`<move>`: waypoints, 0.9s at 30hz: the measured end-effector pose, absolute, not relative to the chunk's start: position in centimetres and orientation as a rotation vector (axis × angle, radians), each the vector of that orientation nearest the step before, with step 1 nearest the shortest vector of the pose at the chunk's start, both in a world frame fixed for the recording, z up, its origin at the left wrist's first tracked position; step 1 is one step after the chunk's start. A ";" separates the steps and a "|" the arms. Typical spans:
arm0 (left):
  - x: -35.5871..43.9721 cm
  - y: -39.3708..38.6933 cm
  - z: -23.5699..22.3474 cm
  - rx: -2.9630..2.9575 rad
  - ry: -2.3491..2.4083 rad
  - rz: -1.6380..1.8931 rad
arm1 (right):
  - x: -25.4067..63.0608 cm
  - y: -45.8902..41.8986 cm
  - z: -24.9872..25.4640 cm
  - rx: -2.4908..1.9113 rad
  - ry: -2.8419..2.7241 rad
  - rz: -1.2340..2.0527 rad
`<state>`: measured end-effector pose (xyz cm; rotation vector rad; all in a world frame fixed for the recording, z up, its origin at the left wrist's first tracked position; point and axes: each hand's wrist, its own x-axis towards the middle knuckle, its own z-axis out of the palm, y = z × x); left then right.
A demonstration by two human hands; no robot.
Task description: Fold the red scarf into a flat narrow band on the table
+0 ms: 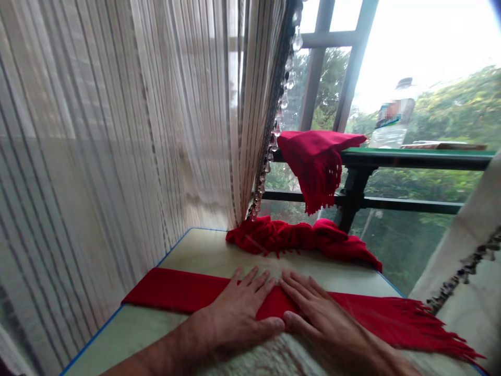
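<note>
Left hand [242,308] and right hand [317,313], fingers spread flat, press a red scarf [176,290] onto the table [203,250].

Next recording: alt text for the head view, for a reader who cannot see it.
Both hands, left hand and right hand, press flat on a folded red scarf lying across a pale table. More red scarves lie behind, by a sheer curtain.

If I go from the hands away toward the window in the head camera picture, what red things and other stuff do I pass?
Both hands, left hand and right hand, pressed flat on the folded red scarf → bunched red scarf at the table's far edge → red scarf draped on the railing → plastic bottle → trees outside.
</note>
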<state>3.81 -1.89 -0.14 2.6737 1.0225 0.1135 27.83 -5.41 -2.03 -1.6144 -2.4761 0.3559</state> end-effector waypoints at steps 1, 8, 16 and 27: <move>3.8 -1.9 -0.2 2.675 1.026 0.115 | 27.8 -5.4 -2.1 -1.607 -2.464 0.347; 4.4 -1.6 -0.6 2.597 1.188 0.161 | 28.1 -5.2 -2.8 -1.609 -2.472 0.330; 1.8 1.8 -1.6 2.613 1.605 0.316 | 28.1 -5.3 -1.9 -1.580 -2.500 0.411; 1.3 2.7 -2.6 2.625 1.734 0.265 | 27.8 -5.5 -1.5 -1.542 -2.441 0.410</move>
